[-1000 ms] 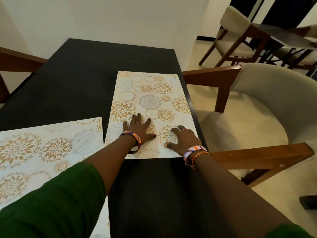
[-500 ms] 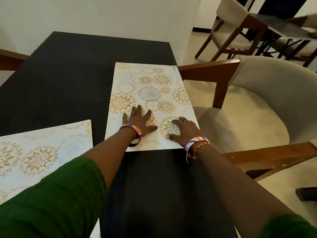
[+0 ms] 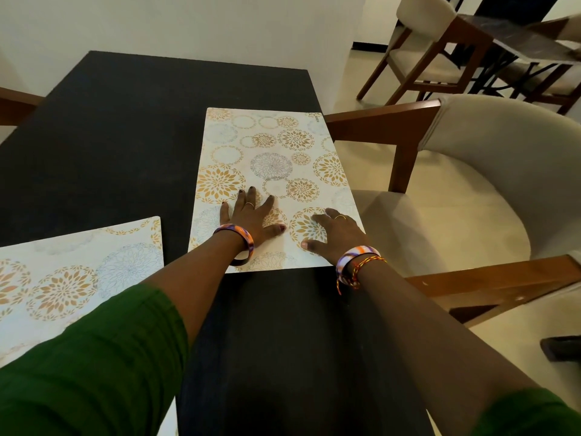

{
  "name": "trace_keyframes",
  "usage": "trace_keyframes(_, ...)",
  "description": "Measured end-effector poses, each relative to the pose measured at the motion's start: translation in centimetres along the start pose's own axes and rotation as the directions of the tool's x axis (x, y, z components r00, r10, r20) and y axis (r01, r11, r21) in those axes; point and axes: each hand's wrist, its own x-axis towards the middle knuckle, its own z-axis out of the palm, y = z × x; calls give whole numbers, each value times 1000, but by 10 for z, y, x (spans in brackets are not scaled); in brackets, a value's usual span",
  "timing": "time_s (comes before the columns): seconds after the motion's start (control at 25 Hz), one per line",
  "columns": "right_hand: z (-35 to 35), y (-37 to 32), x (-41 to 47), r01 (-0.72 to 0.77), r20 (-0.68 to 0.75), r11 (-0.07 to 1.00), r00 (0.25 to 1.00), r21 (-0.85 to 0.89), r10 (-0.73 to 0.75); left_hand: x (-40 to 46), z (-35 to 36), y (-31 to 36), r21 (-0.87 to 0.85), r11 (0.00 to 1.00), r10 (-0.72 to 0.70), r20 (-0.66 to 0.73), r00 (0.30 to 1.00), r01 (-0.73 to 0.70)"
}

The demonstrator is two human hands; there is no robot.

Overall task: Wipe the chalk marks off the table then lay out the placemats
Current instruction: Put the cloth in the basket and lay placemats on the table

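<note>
A white placemat (image 3: 270, 152) with gold and grey flower circles lies flat along the right edge of the dark table (image 3: 125, 136). My left hand (image 3: 251, 217) rests flat on the mat's near half, fingers spread. My right hand (image 3: 334, 236) lies flat beside it near the mat's near right corner, fingers spread too. A second placemat (image 3: 72, 278) of the same pattern lies at the near left, partly hidden by my green sleeve. No chalk marks show on the bare tabletop.
A cream upholstered armchair (image 3: 471, 190) with wooden arms stands close against the table's right side. More wooden chairs (image 3: 421, 42) and another table stand at the back right. A wooden chair arm (image 3: 15, 102) shows at the far left. A white wall runs behind the table.
Both hands stay flat on the far placemat in the same spots. The view has shifted a little, so less of the left placemat shows.
</note>
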Motion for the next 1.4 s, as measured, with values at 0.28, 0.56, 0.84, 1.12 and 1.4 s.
trace_keyframes(0.28, 4, 0, -2, -9, 12, 999, 1000, -31, 9, 1, 0, -1, 0, 1000, 6, 2, 1000, -6)
trace_keyframes(0.56, 6, 0, 0, -18, 12, 999, 1000, -34, 18, -1, 2, -1, 4, 1000, 1, -23, 1000, -1)
trace_keyframes(0.84, 6, -2, 1, -26, 24, 999, 999, -29, 26, -4, 6, -2, 1, 1000, 19, -82, 996, -19)
trace_keyframes(1.12, 8, -7, -5, -57, -27, 997, 998, -54, 56, -15, 10, -1, -132, 989, 25, -305, 952, -68)
trace_keyframes(1.4, 13, -15, -24, -97, -144, 994, 984, 48, 103, -30, 12, 7, -184, 976, 32, -412, 911, -117)
